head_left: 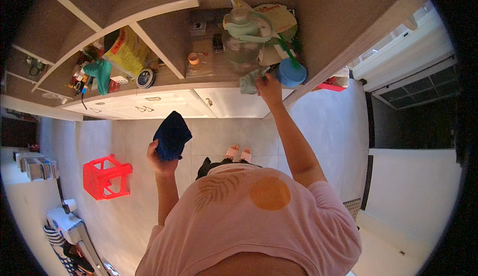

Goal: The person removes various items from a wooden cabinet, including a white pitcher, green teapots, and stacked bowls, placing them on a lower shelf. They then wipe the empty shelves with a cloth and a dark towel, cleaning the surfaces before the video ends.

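My left hand [162,162] is closed around a folded dark blue cloth [173,137], held above the floor in front of the cabinet. At the shelf's front edge, my right hand [269,88] grips a crumpled pale green piece [248,83], which looks like a cloth or soft packet. Just right of that hand sits a blue round container [291,73] with a green handle-like stick [289,51] over it. Behind the pale piece stands a large clear jug [242,44] with a light green lid and handle.
A small tape roll [193,58] lies left of the jug. The compartment to the left holds a yellow bag [128,52], a teal item [101,74] and a round tin [145,78]. White drawers [164,105] run below. A red stool [106,177] stands on the floor at left.
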Motion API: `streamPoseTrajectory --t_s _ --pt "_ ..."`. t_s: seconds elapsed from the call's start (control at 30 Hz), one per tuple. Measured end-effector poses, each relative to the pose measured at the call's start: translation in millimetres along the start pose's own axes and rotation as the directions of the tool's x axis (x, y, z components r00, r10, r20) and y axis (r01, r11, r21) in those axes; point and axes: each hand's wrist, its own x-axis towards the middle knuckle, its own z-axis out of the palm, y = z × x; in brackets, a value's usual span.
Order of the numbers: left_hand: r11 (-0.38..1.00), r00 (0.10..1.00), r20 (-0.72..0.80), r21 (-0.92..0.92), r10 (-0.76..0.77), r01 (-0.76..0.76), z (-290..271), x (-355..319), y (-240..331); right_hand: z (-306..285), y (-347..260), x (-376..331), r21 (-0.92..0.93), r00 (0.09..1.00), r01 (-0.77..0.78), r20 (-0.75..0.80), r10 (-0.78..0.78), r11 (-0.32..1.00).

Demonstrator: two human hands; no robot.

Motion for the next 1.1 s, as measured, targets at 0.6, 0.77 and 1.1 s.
streamPoseTrajectory --t_s 0.6,0.77,1.1 --pt "0.994 1.000 0.000 -0.105 -0.013 0.013 26 -36 -7 -31 -99 -63 0.424 0.872 -0.100 0.473 -0.126 0.900" --pt "0.993 0.990 0.113 -0.067 -0.088 0.096 36 -31 16 -10 -166 -105 0.499 0.295 -0.782 0.825 -0.482 0.375" --pt "0.957 0.988 0.154 0.286 -0.006 -0.039 -2 -23 120 72 -245 -128 0.584 0.457 -0.606 0.811 -0.365 0.540"
